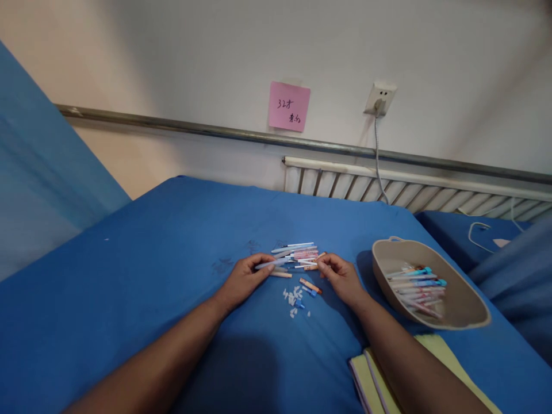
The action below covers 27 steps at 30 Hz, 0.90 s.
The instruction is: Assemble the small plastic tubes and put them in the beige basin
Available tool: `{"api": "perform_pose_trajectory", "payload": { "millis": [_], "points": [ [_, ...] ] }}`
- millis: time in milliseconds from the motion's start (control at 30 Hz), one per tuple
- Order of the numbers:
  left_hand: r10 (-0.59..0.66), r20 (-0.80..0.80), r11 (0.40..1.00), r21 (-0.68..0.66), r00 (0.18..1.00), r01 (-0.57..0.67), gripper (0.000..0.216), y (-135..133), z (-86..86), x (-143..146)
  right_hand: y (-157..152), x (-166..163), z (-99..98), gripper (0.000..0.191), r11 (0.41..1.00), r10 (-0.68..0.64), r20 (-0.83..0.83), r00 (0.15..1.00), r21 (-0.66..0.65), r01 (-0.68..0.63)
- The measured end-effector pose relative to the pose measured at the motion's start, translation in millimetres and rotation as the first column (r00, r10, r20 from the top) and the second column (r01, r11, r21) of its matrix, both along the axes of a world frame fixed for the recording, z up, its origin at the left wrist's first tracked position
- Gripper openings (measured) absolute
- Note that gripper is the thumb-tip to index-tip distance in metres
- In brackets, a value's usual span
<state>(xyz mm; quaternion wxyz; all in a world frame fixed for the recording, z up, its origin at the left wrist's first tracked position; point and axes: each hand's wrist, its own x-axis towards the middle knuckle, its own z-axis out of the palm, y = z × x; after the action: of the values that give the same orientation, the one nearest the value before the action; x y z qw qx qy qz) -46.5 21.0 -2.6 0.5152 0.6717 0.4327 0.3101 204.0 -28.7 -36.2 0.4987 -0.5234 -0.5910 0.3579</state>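
A small heap of pens and pen parts (pixel 297 256) lies on the blue table cover (pixel 150 287). My left hand (pixel 244 279) rests beside the heap with its fingers pinched on a pale pen barrel (pixel 269 263). My right hand (pixel 340 276) is curled on the other side, its fingertips closed on an orange pen piece (pixel 311 267). Below the hands lie an orange pen piece (pixel 310 285) and a scatter of small white and blue caps (pixel 295 299).
A beige oval basket (pixel 470 310) with several finished pens stands to the right. Yellow notebooks (pixel 371 379) lie at the near right edge. On the wall behind are a pink note (pixel 288 106), a socket with a cable (pixel 379 98) and a radiator (pixel 409 190).
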Motion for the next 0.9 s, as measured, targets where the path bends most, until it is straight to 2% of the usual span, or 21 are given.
{"api": "perform_pose_trajectory", "payload": {
  "millis": [233, 500, 700, 900],
  "points": [
    [-0.004, -0.062, 0.996, 0.086, 0.998, 0.009, 0.031, 1.6, -2.6, -1.9, 0.5, 0.3, -2.0, 0.023, 0.999, 0.028, 0.023, 0.999, 0.027, -0.028],
    [-0.029, -0.131, 0.982, 0.179, 0.991, 0.053, 0.027, -7.3, 6.4, 3.3, -6.1, -8.9, 2.4, 0.016, 0.998, 0.050, 0.118, 0.992, 0.043, -0.055],
    [-0.023, -0.071, 0.993, 0.113, 0.997, 0.031, 0.026, -8.2, 5.0, 3.4, -14.3, -18.8, 4.1, 0.016, 0.998, 0.067, 0.145, 0.987, 0.008, -0.069],
    [-0.142, -0.096, 0.987, 0.059, 0.985, 0.148, 0.025, -12.0, 7.4, 6.1, -15.9, -18.2, 8.9, 0.020, 0.988, 0.152, 0.166, 0.974, -0.020, -0.150]
  ]
}}
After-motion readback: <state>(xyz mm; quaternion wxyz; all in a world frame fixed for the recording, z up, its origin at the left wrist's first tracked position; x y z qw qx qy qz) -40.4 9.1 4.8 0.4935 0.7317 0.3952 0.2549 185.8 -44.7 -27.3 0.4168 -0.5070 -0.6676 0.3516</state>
